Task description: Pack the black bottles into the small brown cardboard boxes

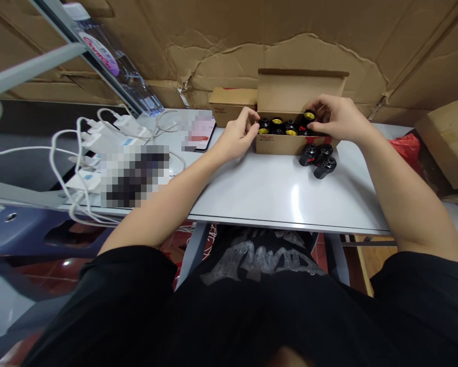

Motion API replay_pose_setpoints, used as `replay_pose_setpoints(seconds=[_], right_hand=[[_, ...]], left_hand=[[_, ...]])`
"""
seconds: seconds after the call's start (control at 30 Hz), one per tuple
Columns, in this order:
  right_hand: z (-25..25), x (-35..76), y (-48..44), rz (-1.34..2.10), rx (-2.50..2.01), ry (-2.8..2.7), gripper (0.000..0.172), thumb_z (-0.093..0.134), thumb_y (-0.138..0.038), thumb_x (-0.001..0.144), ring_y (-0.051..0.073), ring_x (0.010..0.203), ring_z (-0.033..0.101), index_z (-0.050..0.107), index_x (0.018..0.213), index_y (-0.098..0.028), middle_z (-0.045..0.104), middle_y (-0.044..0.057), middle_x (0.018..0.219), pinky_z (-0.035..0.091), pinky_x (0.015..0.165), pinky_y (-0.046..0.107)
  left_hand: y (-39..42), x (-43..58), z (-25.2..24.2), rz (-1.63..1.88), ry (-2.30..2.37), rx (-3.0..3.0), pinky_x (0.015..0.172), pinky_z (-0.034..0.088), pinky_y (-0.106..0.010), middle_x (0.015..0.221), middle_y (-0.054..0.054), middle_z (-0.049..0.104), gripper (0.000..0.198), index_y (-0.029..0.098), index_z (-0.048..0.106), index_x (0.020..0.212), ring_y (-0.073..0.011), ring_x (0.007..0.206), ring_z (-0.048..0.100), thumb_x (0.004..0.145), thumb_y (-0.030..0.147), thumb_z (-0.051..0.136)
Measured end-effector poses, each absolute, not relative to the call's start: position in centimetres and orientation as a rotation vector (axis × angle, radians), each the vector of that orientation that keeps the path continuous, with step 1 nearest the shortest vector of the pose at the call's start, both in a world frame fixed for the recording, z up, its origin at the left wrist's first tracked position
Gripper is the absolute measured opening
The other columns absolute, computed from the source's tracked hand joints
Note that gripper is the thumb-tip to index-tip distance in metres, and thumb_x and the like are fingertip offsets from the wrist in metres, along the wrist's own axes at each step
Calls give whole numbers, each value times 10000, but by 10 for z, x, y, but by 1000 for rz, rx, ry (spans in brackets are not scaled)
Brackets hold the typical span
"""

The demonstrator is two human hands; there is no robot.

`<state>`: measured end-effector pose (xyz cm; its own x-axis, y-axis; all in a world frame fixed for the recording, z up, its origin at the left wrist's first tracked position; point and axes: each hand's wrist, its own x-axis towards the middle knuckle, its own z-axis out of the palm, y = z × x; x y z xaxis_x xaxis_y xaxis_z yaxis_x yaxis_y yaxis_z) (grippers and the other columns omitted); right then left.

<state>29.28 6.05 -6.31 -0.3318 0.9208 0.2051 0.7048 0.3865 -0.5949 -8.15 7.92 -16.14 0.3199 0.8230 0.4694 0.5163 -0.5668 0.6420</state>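
Black printed T-shirt (259, 300), left hand (238, 136) curled at cardboard box (278, 145), right hand (338, 120) pinching brass-threaded black socket (309, 116).

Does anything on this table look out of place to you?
Yes: three black lamp sockets lie loose on the white table outside the open cardboard box, while the others sit inside it. The torn cardboard sheet behind also looks damaged.
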Motion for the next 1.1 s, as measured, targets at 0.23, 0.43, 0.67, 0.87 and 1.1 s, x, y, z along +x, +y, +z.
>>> replay_pose_setpoints(seconds=[0.23, 0.43, 0.67, 0.87, 1.1], right_hand=[[-63, 293, 62, 566, -1373, -2205, 509, 1036, -545, 951, 378, 1180, 773, 911, 1397, -334, 948, 67, 1273, 616, 1222, 612], [-62, 297, 63, 425, -1409, -2323, 575, 901, -609, 1044, 361, 1162, 722, 911, 1566, -367, 931, 59, 1493, 601, 1179, 589], [-63, 295, 67, 330, -1359, -2428, 501, 806, -238, 1092, 334, 1162, 811, 904, 1583, -244, 879, 146, 1545, 646, 1173, 552], [-58, 289, 61, 291, -1431, -2492, 391, 805, -84, 1161, 238, 1153, 799, 881, 1544, -109, 859, 224, 1547, 612, 1142, 401], [-33, 287, 45, 59, -1379, -2553, 267, 747, -195, 1202, 303, 1099, 760, 871, 1438, -216, 872, 181, 1421, 595, 1071, 461]], left_hand=[[81, -83, -161, 1111, 1200, 2215, 1133, 662, -532, 902, -24, 686, 441, 286, 740, 1437, -292, 912, 738, 1260, 689, 730], [78, -81, -157, 1134, 1176, 2159, 1111, 652, -548, 852, -18, 626, 506, 312, 754, 1362, -311, 918, 711, 1208, 794, 767], [74, -78, -154, 1143, 1179, 2136, 1113, 642, -511, 850, -11, 643, 363, 306, 754, 1352, -293, 918, 707, 1223, 646, 768], [75, -78, -154, 1128, 1192, 2163, 1080, 665, -530, 867, -16, 663, 349, 308, 749, 1357, -278, 856, 678, 1231, 632, 768], [73, -78, -153, 1139, 1189, 2149, 1095, 650, -530, 889, -22, 680, 334, 309, 744, 1339, -282, 880, 680, 1221, 620, 775]])
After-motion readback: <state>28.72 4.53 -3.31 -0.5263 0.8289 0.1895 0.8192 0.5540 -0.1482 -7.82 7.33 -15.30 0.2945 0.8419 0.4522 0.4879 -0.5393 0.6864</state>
